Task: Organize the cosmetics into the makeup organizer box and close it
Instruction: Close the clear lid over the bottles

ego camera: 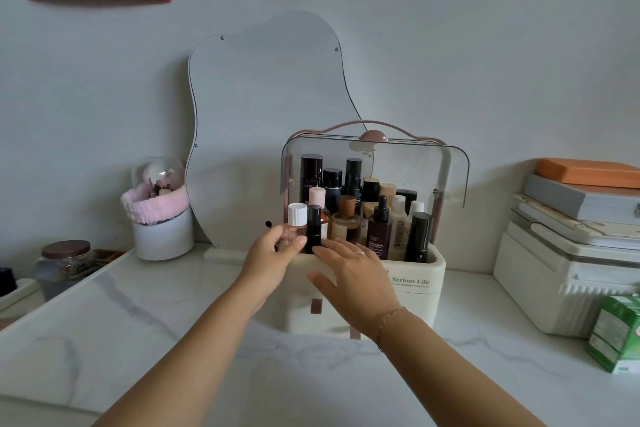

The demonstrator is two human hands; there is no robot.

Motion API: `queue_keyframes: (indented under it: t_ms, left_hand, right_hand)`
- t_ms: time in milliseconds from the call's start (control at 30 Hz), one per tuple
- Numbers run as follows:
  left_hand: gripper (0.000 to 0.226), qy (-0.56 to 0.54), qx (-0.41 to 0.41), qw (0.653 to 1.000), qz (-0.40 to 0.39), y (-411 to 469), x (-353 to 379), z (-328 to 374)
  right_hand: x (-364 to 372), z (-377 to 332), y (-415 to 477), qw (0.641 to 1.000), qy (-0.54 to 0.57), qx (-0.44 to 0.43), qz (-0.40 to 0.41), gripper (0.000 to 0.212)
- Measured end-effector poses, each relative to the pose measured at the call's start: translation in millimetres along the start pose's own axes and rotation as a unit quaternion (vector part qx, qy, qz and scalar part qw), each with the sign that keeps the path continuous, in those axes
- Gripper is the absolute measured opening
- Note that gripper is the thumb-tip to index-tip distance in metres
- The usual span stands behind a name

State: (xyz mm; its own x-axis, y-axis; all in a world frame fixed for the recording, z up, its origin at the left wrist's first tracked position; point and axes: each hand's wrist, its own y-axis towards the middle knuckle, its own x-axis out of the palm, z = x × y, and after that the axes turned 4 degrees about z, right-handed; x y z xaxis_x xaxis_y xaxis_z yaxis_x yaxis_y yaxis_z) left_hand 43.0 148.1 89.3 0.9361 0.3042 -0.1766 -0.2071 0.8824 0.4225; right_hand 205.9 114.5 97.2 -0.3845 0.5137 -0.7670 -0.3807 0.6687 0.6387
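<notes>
A cream makeup organizer box (419, 291) stands on the marble counter, its clear lid (450, 170) swung up under a pink handle (367, 125). Many bottles and tubes crowd the top compartment, among them a dark dropper bottle (380, 229) and a black tube (418, 236). My left hand (273, 260) grips a clear bottle with a white ribbed cap (297, 215) at the box's front left corner, beside a small black bottle (314, 225). My right hand (349, 277) hovers over the box's front with fingers spread, holding nothing.
A wavy mirror (263, 114) leans on the wall behind the box. At left stand a white cup with a pink headband (162, 222) and a glass jar (65, 263). At right are stacked boxes on a white ribbed case (561, 274) and a green carton (616, 333).
</notes>
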Motion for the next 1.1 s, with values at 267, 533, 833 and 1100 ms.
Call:
queue_keyframes:
  t_ms: [267,533,833,1100]
  left_hand:
    - [0.016,-0.007,0.004,1.0,0.001,-1,1,-1]
    - [0.021,-0.041,0.006,0.999,-0.005,-2,1,3]
    - [0.026,-0.027,0.012,1.0,-0.011,-2,1,5]
    - [0.025,-0.034,0.009,0.999,-0.02,-1,0,4]
  right_hand:
    - [-5,0,-4,0.999,0.028,0.039,0.018,0.047]
    - [-6,-19,35,0.925,0.299,0.223,0.077,0.037]
    - [3,-10,61,0.923,0.275,0.257,0.074,0.027]
    - [2,-4,59,0.926,0.275,0.249,0.072,0.024]
